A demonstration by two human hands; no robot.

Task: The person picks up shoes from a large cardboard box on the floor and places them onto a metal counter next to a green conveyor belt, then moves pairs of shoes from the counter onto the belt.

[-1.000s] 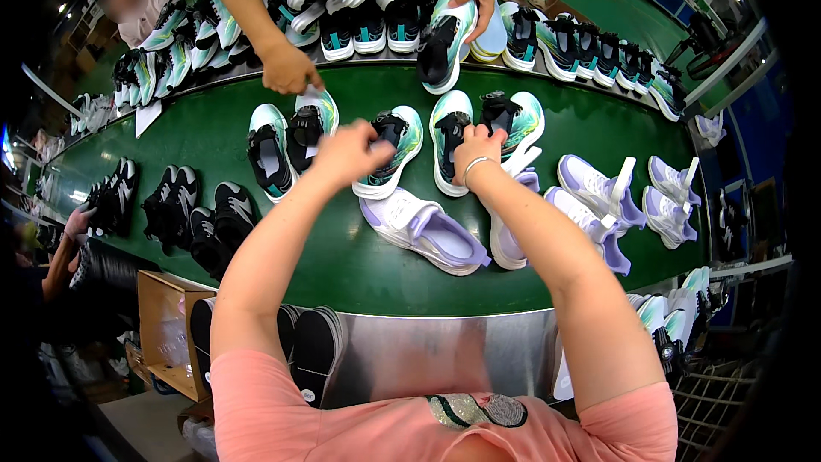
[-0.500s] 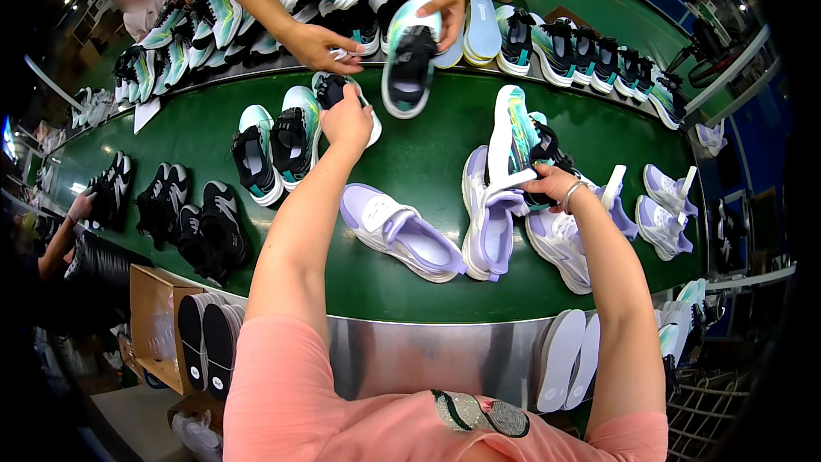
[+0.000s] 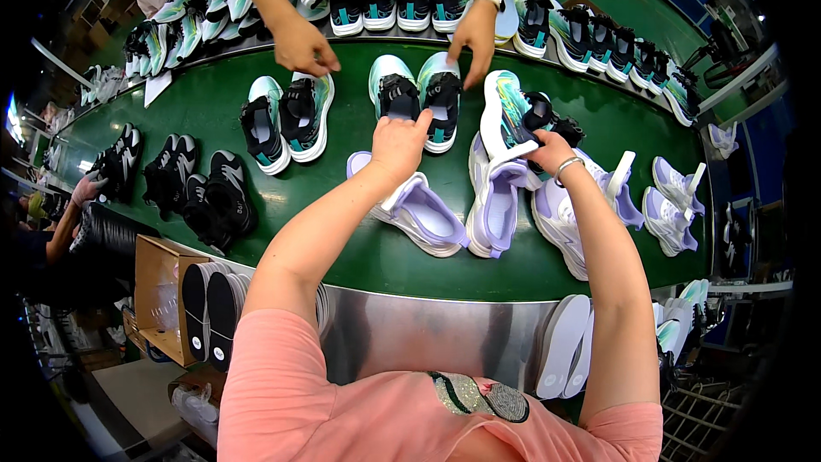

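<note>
Here's your left hand (image 3: 400, 147), out over the middle of the green table (image 3: 342, 261), fingers spread at the heels of the upright pair (image 3: 398, 85), teal and black, toes pointing away from you; whether you're gripping or just touching, I can't tell. And over on your right, your right hand (image 3: 550, 152) has its fingers closed around the heel end of the tipped shoe (image 3: 506, 111), which lies tilted with its white sole turned to the left, a dark shoe collar (image 3: 558, 127) right beside it! Across from you, a co-worker's hand (image 3: 473, 44) comes down just beside the toe of the upright pair, and the co-worker's other hand (image 3: 301, 47) hangs, fingers curled, above a second teal pair (image 3: 306, 124) to your left. Nearer you, below your wrists, a lavender shoe (image 3: 426, 212) sits at a slant, another lavender shoe (image 3: 496, 210) next to it, more of them running off to the right. Far left, black shoes (image 3: 224, 197) line the table, and along the far edge there's a crowded row of teal and black sneakers (image 3: 413, 4)
</note>
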